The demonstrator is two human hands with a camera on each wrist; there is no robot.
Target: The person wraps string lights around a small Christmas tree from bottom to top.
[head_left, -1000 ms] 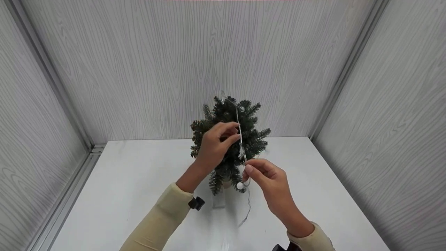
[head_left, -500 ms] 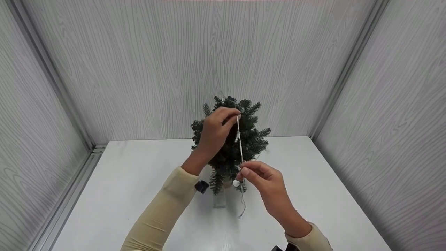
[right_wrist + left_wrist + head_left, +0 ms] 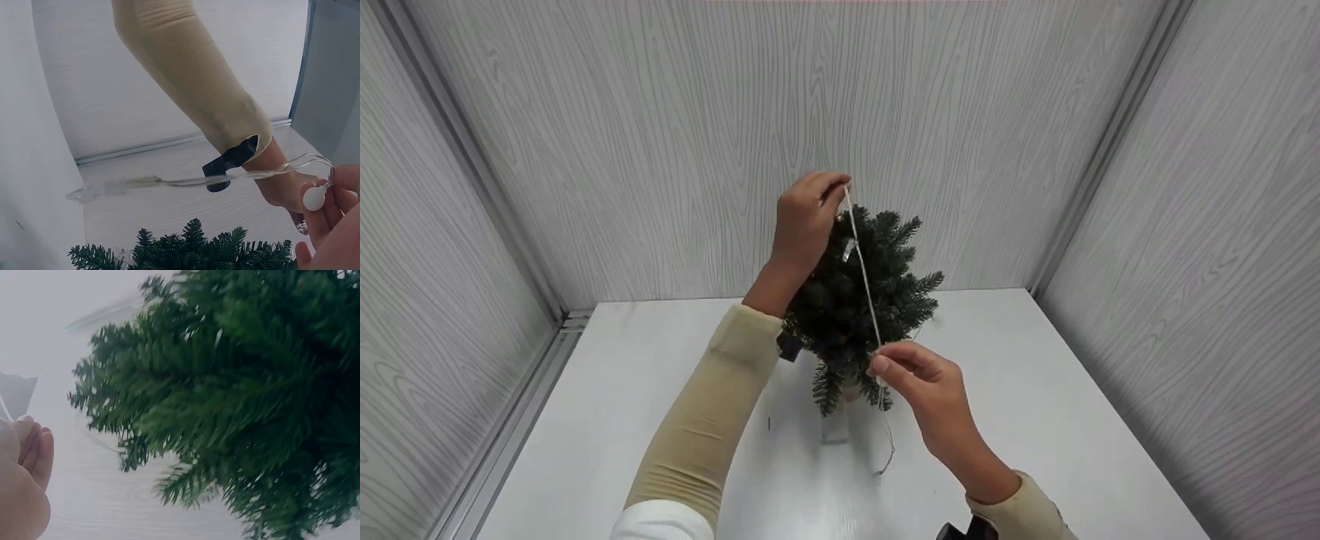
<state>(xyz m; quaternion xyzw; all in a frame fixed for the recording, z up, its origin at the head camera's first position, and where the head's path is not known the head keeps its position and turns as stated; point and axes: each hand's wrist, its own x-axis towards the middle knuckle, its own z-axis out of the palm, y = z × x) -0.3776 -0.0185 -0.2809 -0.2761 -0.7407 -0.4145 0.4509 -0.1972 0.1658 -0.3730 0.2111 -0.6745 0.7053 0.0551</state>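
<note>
A small green artificial Christmas tree (image 3: 877, 292) stands on the white table. A string of lights (image 3: 867, 291) runs taut across its front between my two hands. My left hand (image 3: 802, 221) is raised at the treetop and pinches the upper end of the wire; the left wrist view shows its curled fingers at the left edge, beside the branches. Lower down, my right hand (image 3: 934, 390) pinches the wire between thumb and fingers. In the right wrist view a round white bulb (image 3: 314, 198) hangs at those fingers, and a loose wire end stretches away from them. A clear bulb (image 3: 850, 250) sits midway along the taut stretch.
The white table (image 3: 660, 420) is enclosed by a grey wood-grain back wall (image 3: 697, 150) and side walls. A clear base piece (image 3: 834, 426) lies at the foot of the tree. Another bit of wire (image 3: 916, 331) shows at the tree's right side.
My left hand has risen from mid-tree to the treetop, drawing the wire longer and taut. The right hand has shifted slightly left and stays pinching the wire.
</note>
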